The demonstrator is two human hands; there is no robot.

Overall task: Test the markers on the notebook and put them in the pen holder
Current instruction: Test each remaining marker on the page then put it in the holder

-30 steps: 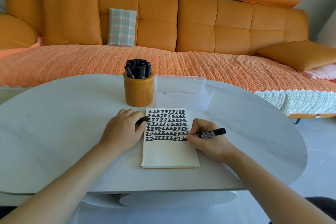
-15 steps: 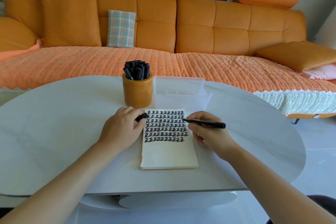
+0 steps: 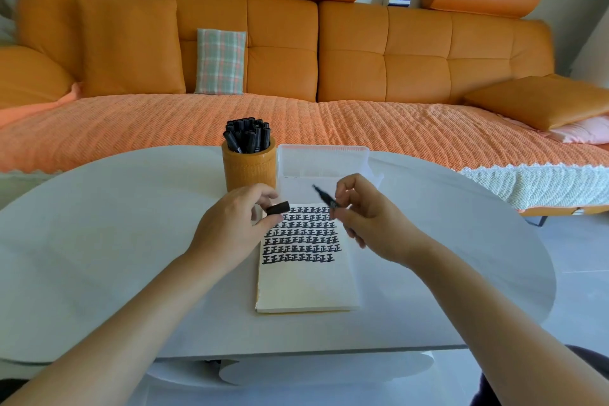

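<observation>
Where a long orange leather sofa fills the background, a white rounded surface stands in front of it and carries everything else. An open cream-paged notebook lies flat near the middle of the surface, its upper half covered in rows of black marker strokes and its lower half blank. Just behind the notebook sits a clear translucent plastic box. To the box's left, close beside it, stands a round orange woven pen holder, packed with a bunch of capped black markers standing upright. Both hands hover above the notebook's top edge, a little apart. The right hand has its fingers curled around an uncapped black marker, which is blurred and tilted so its tip points up and to the left, towards the other hand. The left hand pinches a short black marker cap between thumb and fingers, just in front of the pen holder, with one end of the cap facing the marker's tip.
</observation>
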